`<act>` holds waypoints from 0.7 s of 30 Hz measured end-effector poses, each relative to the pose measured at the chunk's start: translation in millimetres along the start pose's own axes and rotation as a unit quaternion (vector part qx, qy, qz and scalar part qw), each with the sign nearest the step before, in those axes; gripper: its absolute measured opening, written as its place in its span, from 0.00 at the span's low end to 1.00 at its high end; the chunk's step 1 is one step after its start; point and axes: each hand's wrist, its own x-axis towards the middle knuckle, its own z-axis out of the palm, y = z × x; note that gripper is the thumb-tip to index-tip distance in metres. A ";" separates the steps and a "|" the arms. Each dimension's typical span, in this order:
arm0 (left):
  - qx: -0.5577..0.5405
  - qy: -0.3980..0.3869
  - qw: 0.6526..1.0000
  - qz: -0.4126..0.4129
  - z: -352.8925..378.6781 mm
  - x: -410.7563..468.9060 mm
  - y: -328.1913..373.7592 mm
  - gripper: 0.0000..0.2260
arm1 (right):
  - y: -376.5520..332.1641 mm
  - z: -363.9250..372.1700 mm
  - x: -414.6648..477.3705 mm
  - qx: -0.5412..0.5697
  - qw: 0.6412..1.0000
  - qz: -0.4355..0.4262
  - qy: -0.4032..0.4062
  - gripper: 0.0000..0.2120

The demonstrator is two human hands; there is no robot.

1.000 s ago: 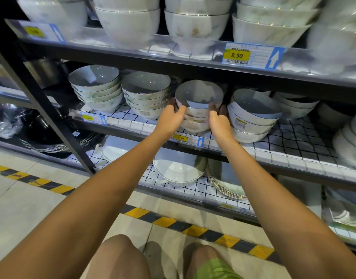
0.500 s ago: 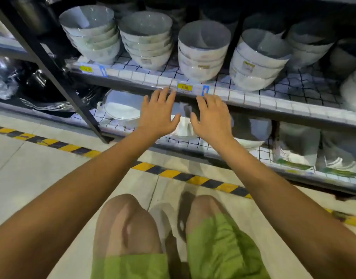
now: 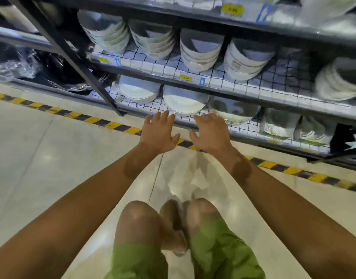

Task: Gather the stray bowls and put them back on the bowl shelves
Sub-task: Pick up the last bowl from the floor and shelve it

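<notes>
Stacks of white bowls stand on the middle wire shelf (image 3: 169,68); the third stack (image 3: 201,51) is the one straight ahead. Below it, on the bottom shelf (image 3: 245,127), a wide shallow white bowl (image 3: 185,100) lies near the front edge. My left hand (image 3: 160,131) and my right hand (image 3: 210,130) are stretched out side by side just in front of that shallow bowl, fingers spread and holding nothing. The fingertips are close to the bottom shelf's front edge, apart from the bowl.
Another shallow bowl (image 3: 137,89) and a patterned plate stack (image 3: 234,111) flank the middle one. A black slanted upright (image 3: 72,57) crosses at left. Yellow-black floor tape (image 3: 116,124) runs along the shelf base. My knees in green shorts (image 3: 213,250) are below.
Both hands let go of the bowl stack on the middle shelf, pulled back and dropped down to the bottom shelf's front edge. The view tilted downward.
</notes>
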 end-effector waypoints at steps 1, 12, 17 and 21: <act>-0.001 -0.006 1.000 0.002 -17.0 -10.5 5.2 0.31 | -1.5 -19.0 -11.4 0.002 1.000 -0.005 0.001 0.26; 0.016 -0.056 0.996 0.061 -209.0 -131.5 90.9 0.30 | -3.8 -201.4 -168.1 0.006 1.000 0.003 -0.005 0.24; 0.031 -0.072 0.989 0.123 -249.2 -165.4 134.9 0.30 | 15.1 -237.7 -233.8 0.021 0.998 0.059 0.031 0.21; 0.056 -0.088 0.977 0.186 -259.5 -178.2 177.8 0.30 | 42.6 -248.5 -282.0 0.028 0.992 0.124 0.024 0.22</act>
